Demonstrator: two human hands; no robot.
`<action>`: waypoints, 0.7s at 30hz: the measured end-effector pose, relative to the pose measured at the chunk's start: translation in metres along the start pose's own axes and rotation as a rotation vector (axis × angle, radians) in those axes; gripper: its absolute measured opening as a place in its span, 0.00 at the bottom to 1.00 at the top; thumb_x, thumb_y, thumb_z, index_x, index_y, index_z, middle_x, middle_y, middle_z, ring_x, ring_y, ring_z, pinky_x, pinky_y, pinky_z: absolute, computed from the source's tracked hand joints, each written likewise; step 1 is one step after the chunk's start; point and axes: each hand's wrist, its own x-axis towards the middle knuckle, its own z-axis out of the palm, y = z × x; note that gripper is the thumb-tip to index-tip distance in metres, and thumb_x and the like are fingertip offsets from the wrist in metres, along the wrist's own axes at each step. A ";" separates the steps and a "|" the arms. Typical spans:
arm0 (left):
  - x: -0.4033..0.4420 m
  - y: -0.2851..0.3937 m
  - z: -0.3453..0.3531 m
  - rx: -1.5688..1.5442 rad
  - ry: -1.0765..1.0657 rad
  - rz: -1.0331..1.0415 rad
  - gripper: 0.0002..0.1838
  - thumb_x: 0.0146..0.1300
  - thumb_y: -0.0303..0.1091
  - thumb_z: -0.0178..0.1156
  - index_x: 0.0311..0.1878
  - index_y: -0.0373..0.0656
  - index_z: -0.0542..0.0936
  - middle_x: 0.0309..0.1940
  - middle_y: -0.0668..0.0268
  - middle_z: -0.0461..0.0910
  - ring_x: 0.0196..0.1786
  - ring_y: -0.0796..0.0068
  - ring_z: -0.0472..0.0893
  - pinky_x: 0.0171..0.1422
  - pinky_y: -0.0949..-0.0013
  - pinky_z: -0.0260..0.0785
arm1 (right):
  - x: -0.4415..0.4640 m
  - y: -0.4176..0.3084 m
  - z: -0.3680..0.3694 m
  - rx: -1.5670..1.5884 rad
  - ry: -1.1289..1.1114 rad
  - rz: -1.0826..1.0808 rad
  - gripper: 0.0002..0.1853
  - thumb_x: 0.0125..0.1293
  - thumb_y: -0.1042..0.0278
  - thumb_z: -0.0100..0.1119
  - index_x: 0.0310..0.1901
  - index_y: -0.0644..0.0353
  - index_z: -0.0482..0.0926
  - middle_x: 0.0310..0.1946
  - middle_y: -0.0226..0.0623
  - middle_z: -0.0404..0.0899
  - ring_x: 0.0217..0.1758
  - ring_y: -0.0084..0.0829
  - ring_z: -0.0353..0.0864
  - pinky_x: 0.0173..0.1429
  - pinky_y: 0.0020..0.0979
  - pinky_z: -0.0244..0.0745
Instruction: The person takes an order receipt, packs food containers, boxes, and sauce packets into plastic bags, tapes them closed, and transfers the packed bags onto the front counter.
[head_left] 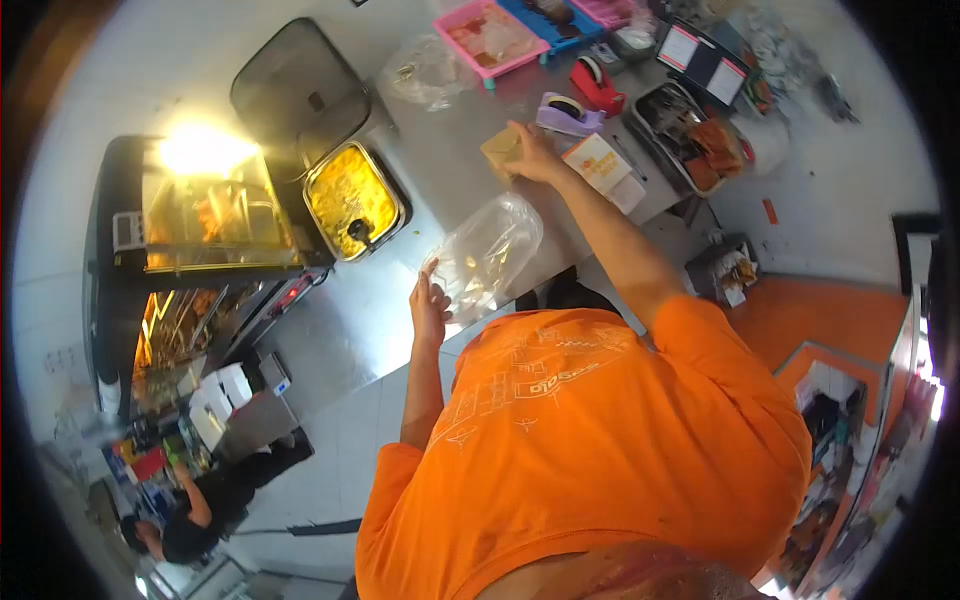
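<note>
My left hand (430, 305) is closed on the near left edge of a clear plastic bag (495, 250), which spreads over the front edge of the steel counter. Farther back, my right hand (537, 157) has its fingers around a small brown paper box (499, 153) on the counter. What the box holds is hidden. Close to that hand are a purple tape dispenser (568, 116) and a white and orange printed box (597, 165).
Left on the steel counter (340, 345) sits a metal tray of yellow food (350, 197) with a dark-handled utensil. A lit food warmer (215, 215) stands beyond it. Pink tray (490, 38), red tape dispenser (597, 85) and metal bin (678, 130) are at the back. A co-worker (205, 510) is lower left.
</note>
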 end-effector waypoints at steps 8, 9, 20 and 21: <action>0.002 -0.042 0.026 -0.255 0.114 0.016 0.33 0.75 0.62 0.47 0.76 0.55 0.63 0.25 0.79 0.55 0.24 0.86 0.56 0.23 0.80 0.45 | 0.105 0.056 0.076 -0.169 0.124 0.027 0.51 0.45 0.45 0.79 0.72 0.46 0.64 0.69 0.47 0.68 0.70 0.50 0.69 0.72 0.52 0.65; 0.002 -0.047 0.027 -0.294 0.115 0.012 0.34 0.75 0.63 0.47 0.77 0.56 0.62 0.26 0.79 0.55 0.25 0.86 0.56 0.23 0.80 0.46 | 0.096 0.047 0.058 0.009 0.161 -0.015 0.49 0.47 0.46 0.78 0.71 0.46 0.65 0.68 0.45 0.68 0.70 0.47 0.70 0.72 0.49 0.66; 0.008 -0.061 0.034 -0.721 0.091 -0.039 0.35 0.75 0.66 0.44 0.78 0.61 0.60 0.28 0.78 0.56 0.23 0.87 0.54 0.22 0.81 0.46 | -0.083 -0.058 0.066 0.852 -1.279 -0.056 0.47 0.48 0.67 0.72 0.74 0.52 0.64 0.67 0.37 0.68 0.70 0.35 0.68 0.70 0.36 0.69; 0.007 -0.065 0.030 -0.733 0.082 -0.043 0.34 0.75 0.66 0.44 0.78 0.62 0.60 0.29 0.78 0.57 0.23 0.87 0.54 0.22 0.81 0.46 | -0.085 -0.049 0.079 0.738 -1.155 -0.013 0.47 0.48 0.66 0.72 0.73 0.51 0.64 0.67 0.37 0.69 0.70 0.35 0.69 0.70 0.36 0.69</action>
